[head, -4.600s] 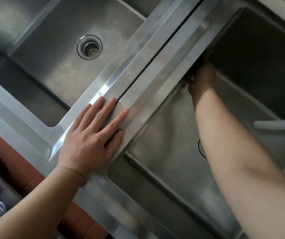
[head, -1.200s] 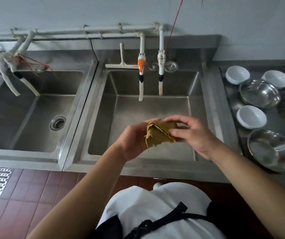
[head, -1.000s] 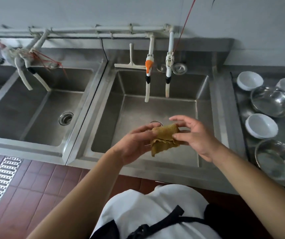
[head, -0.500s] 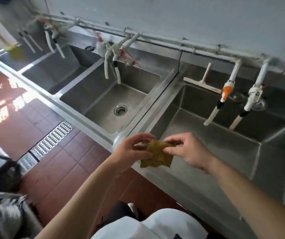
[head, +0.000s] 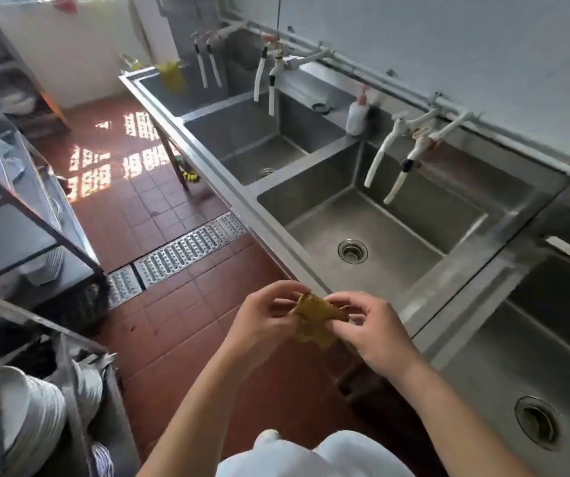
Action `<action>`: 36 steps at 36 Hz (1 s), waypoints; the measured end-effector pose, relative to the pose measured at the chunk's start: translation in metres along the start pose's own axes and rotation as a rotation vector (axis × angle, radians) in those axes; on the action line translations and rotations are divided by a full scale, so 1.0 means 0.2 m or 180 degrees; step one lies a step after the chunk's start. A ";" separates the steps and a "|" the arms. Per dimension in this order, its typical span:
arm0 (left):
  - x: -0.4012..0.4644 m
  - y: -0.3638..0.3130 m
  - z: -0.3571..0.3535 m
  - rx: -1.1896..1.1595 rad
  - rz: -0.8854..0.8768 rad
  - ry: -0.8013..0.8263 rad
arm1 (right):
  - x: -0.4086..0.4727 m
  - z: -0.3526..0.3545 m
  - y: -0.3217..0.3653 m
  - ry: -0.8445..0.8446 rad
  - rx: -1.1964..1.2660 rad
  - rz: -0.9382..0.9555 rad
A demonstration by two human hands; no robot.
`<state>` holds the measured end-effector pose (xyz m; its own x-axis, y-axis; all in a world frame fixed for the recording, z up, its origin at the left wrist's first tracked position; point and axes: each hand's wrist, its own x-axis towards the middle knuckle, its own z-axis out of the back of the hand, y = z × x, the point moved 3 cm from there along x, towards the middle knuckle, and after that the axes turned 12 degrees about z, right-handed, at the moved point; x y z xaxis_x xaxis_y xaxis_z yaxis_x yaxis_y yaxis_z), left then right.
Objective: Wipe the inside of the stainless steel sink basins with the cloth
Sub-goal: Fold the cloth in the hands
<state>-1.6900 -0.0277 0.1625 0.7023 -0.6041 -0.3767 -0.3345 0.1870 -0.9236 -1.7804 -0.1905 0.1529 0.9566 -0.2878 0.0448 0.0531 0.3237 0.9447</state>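
While the left hand (head: pixel 263 318) and right hand (head: pixel 376 333) each pinched the crumpled cloth (head: pixel 316 320) in mid-air over the floor, refolding it into a flat pad appeared advisable before wiping the nearest basin (head: pixel 397 270) beyond.

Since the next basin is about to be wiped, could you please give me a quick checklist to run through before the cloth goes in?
1. Cloth in hand: ok. The left hand and right hand both pinch the mustard cloth.
2. Cloth ready for wiping: not ok. It is bunched between the fingers.
3. Cloth over a basin: not ok. It is held outside the front rim, above the red floor.
4. Middle basin free of objects: ok. Only its drain shows.
5. Taps off: ok, no water visible.
6. Cloth damp enough: cannot tell.
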 end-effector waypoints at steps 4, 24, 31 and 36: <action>0.04 -0.09 0.31 -0.0096 -0.0006 -0.0073 | 0.24 -0.20 0.11 0.0059 -0.0200 0.0245; 1.03 -0.42 1.64 -0.0016 0.0328 -0.1282 | 1.99 -1.09 0.16 0.0510 0.0489 0.0341; 1.43 -0.81 2.13 -0.0201 0.0363 -0.1560 | 2.75 -1.35 0.32 0.0714 0.0868 0.0398; 1.65 -0.95 2.47 -0.0572 0.0248 -0.1800 | 3.20 -1.59 0.41 0.1056 0.0839 0.0503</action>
<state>-1.0841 0.1190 0.1786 0.8804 -0.0784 -0.4676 -0.4650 0.0506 -0.8839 -1.0722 -0.0613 0.1563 0.9895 0.0653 0.1292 -0.1346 0.0874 0.9870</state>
